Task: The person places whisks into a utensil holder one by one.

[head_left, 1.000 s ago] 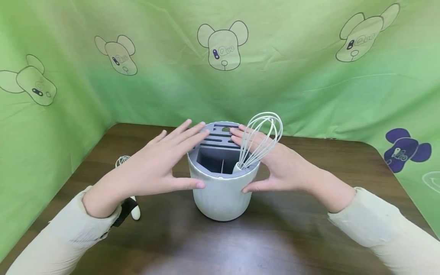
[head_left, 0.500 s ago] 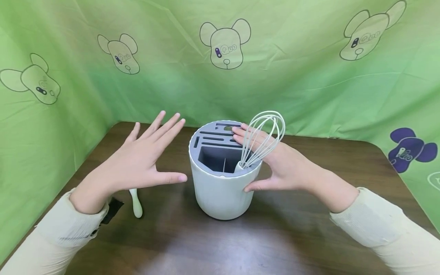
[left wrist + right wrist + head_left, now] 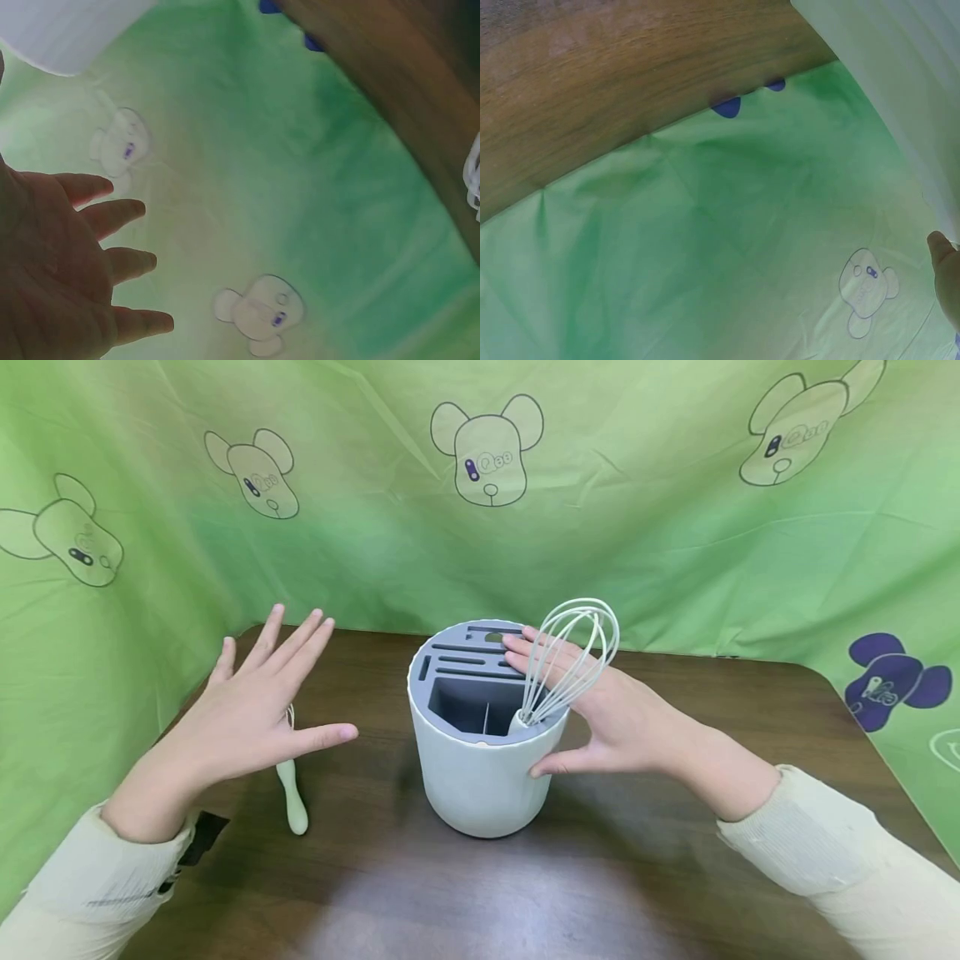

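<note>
A white utensil holder (image 3: 483, 785) with a grey slotted top stands upright on the table. One white whisk (image 3: 518, 724) leans out of its front right opening, wire loops up. My right hand (image 3: 611, 718) rests along the holder's right side, fingers straight at the top and thumb on the front wall, partly behind the wires. My left hand (image 3: 240, 718) is spread in the air left of the holder, holding nothing. Partly behind it lies a smaller whisk (image 3: 295, 806) with a pale handle. The right wrist view shows the holder's wall (image 3: 900, 82) beside a fingertip.
The dark wooden table (image 3: 480, 893) carries the holder near its middle. A green cloth (image 3: 360, 552) printed with mouse-like heads hangs behind the table and along its sides. A black patch (image 3: 204, 837) shows by the left sleeve.
My left hand has come off the holder's left side and moved left, toward the smaller whisk. My right hand stays at the holder, which has not visibly moved.
</note>
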Action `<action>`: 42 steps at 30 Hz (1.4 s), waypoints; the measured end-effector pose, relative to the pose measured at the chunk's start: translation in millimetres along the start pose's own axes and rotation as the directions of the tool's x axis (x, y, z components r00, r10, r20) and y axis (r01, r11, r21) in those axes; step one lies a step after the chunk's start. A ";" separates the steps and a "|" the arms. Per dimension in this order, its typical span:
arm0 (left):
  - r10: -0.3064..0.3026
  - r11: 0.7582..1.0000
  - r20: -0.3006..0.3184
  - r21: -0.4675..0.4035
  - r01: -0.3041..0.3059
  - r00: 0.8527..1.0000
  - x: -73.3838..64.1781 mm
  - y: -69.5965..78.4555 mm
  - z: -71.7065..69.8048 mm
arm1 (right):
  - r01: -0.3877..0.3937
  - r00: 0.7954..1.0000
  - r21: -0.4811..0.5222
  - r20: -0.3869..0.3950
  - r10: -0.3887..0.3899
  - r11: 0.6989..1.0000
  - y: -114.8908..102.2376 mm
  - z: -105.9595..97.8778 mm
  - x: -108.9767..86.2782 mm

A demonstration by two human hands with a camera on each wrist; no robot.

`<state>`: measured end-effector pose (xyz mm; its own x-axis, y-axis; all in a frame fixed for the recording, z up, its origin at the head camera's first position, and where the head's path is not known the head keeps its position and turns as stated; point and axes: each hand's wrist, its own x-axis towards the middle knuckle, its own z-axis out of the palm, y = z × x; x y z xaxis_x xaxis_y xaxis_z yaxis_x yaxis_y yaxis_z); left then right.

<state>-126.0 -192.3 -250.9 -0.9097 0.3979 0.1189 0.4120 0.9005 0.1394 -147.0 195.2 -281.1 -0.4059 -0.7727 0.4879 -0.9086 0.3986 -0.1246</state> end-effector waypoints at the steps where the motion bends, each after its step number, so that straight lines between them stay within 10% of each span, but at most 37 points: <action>1: -0.010 1.000 0.000 0.003 0.010 1.000 -0.8 -2.8 0.8 | -0.001 1.000 0.000 0.001 0.001 1.000 -0.1 -0.2 0.1; 42: -0.226 0.970 0.152 -0.056 0.237 0.962 -33.7 -80.0 66.9 | 0.001 1.000 0.018 -0.002 -0.001 1.000 0.1 -1.3 1.4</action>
<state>-131.8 -266.0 -331.9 -0.9763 0.2058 -0.0662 0.1871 0.9577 0.2186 -147.5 194.8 -279.3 -0.4050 -0.7723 0.4894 -0.9106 0.3890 -0.1397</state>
